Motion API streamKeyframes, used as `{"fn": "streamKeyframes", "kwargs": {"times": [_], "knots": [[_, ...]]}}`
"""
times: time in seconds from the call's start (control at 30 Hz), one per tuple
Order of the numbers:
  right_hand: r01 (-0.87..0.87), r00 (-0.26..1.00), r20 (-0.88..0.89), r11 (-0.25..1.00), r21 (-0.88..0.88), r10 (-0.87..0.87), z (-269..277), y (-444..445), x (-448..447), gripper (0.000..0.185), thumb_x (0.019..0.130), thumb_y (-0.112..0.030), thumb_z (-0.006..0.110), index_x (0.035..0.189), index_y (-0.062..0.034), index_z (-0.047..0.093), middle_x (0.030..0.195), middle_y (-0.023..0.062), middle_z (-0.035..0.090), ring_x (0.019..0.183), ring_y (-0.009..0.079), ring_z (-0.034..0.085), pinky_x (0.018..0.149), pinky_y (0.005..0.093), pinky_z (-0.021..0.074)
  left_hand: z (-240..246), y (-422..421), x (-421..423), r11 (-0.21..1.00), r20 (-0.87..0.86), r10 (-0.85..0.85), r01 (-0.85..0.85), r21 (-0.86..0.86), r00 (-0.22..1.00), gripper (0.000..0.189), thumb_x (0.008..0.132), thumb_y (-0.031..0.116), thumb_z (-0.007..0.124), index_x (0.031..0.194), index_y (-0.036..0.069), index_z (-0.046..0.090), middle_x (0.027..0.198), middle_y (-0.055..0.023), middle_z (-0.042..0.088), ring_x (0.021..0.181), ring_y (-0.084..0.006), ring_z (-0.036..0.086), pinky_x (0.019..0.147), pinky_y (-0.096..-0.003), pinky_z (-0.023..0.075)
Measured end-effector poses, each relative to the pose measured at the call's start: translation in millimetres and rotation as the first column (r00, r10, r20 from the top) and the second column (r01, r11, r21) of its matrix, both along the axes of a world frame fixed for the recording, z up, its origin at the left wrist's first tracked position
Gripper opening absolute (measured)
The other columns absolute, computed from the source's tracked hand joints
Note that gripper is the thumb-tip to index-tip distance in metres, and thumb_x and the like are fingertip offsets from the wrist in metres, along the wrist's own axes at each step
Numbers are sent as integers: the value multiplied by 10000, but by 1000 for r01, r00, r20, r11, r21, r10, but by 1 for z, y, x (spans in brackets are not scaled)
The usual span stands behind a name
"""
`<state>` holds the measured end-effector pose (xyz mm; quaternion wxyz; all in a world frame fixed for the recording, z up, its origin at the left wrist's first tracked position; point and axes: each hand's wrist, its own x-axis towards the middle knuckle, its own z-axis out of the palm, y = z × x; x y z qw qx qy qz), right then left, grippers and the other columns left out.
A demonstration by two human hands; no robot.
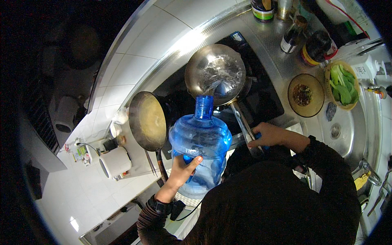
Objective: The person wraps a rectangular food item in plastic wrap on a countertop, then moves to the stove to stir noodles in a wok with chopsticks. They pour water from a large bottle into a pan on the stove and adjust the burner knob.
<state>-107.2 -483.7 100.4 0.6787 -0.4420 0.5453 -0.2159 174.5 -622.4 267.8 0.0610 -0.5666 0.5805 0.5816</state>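
Observation:
My left hand [183,170] grips a large blue plastic water jug [199,137] by the handle on its side. The jug is tipped so its neck rests over or just above the near rim of a metal pan [199,65] on the cooktop. Clear water runs from the mouth, and the water in the pan is rippled. My right hand [269,134] is at the pan's long metal handle [240,122], fingers closed around it. A small blue thing [258,135] shows beside those fingers; what it is cannot be made out.
Left of the jug, a dark frying pan [148,121] holds pale cloudy liquid. At right are a glass bowl [318,105] of dark seasoning, a yellow basket [330,88] of leafy greens and a steel sink [346,144]. Sauce bottles [289,39] stand on the counter behind. Chopsticks [150,162] lie left.

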Motion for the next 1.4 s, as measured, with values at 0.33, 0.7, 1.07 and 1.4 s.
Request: {"fn": "streamKeyframes", "kwargs": {"times": [0.33,0.7,1.07,1.4], "knots": [[545,619,304,675,497,-724,22,16,-56,340,938,-370,563,1103,-79,627,1042,103,652,953,228,642,838,371,522,5,0,-7,999,76,-40,41,-12,996,404,896,381,730,834,36,528,593,-9,502,486,-105,476,473,-275,411],[640,467,439,637,430,-767,31,10,-56,365,992,-341,566,1207,-51,519,1163,133,570,1064,263,636,910,373,540,8,3,-10,1000,81,0,-1,15,997,420,895,411,724,815,64,500,587,9,470,475,-101,466,462,-264,402],[710,254,562,547,445,-787,34,3,-52,471,1001,-446,521,1279,-66,538,1134,107,572,974,248,654,861,406,586,10,8,-12,999,67,-4,2,32,998,427,897,418,719,798,64,502,591,10,471,482,-99,464,461,-263,399],[736,339,507,559,381,-793,41,0,-49,386,990,-333,577,1312,-123,546,1133,85,567,988,225,640,851,396,586,10,12,-12,999,59,7,-9,43,998,370,923,362,702,917,53,499,614,11,483,511,-90,467,465,-258,399]]}}
